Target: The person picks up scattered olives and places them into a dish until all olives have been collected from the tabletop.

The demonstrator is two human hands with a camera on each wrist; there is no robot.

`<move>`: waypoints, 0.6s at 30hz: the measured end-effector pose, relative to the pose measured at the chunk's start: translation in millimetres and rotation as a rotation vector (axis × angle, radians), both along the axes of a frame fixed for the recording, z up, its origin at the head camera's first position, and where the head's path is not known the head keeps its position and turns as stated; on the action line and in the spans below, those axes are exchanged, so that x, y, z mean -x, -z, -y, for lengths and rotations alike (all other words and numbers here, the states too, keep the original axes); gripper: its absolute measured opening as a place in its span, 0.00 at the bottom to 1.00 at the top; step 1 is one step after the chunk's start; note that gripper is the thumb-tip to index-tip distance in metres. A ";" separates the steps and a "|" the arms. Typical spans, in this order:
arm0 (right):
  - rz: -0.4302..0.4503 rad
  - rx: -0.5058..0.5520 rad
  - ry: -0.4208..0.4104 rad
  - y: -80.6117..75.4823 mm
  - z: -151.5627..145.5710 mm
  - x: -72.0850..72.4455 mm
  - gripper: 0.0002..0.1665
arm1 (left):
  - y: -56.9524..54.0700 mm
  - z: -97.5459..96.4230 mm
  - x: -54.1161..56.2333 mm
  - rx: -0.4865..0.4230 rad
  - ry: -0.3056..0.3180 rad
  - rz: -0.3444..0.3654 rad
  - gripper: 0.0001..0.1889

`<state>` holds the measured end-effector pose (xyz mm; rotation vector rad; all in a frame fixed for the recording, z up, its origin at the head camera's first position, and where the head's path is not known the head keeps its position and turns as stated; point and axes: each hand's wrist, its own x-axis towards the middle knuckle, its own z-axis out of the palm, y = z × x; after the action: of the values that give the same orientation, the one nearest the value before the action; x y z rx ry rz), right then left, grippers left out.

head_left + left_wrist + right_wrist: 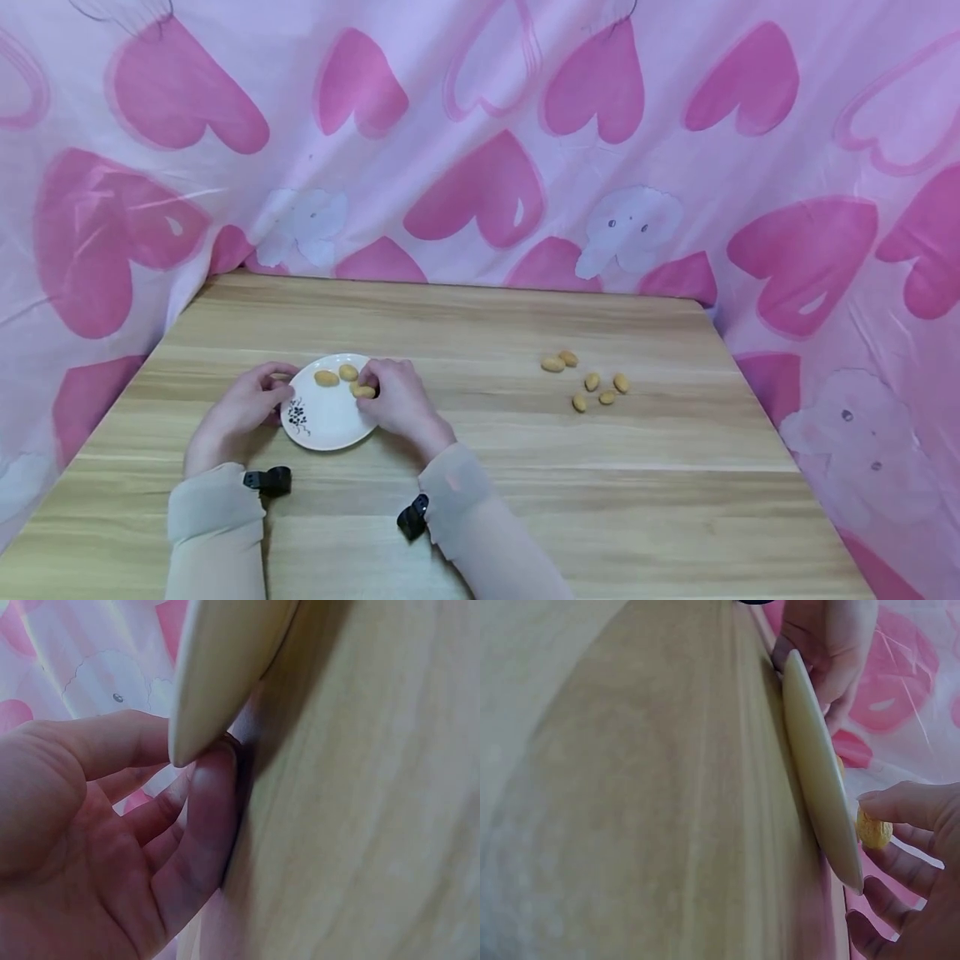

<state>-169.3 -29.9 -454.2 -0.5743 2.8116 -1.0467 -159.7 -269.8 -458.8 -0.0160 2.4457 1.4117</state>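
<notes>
A white plate [330, 425] with a dark floral print near its left rim rests on the table. My left hand [243, 408] pinches its left edge; in the left wrist view the plate's rim [180, 746] sits between thumb and a curled finger. Over the plate's right side, my right hand [401, 404] pinches a yellow-brown oval nut [874, 829] with a rough surface between thumb and fingers. A few similar nuts [326, 378] lie on the plate's far half, one partly hidden by the held nut.
Several more yellow-brown nuts [592, 382] lie scattered on the wooden table [487, 467], right of the plate. A pink heart-patterned cloth [472, 192] hangs behind the table and along both sides. Black wrist cameras [412, 517] are worn at the sleeves.
</notes>
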 end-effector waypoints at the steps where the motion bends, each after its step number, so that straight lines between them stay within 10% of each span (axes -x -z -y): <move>1: 0.003 -0.016 -0.004 -0.1 0.6 -0.4 0.09 | 0.0 0.5 -0.2 0.002 0.000 0.004 0.22; 18: -0.048 -0.264 -0.067 -4.4 8.2 -5.0 0.09 | -0.4 2.3 -2.2 0.027 0.001 0.020 0.22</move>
<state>-164.3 -38.1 -449.8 -0.6642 2.8826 -0.6428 -157.4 -272.2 -458.4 -0.0346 2.4481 1.3708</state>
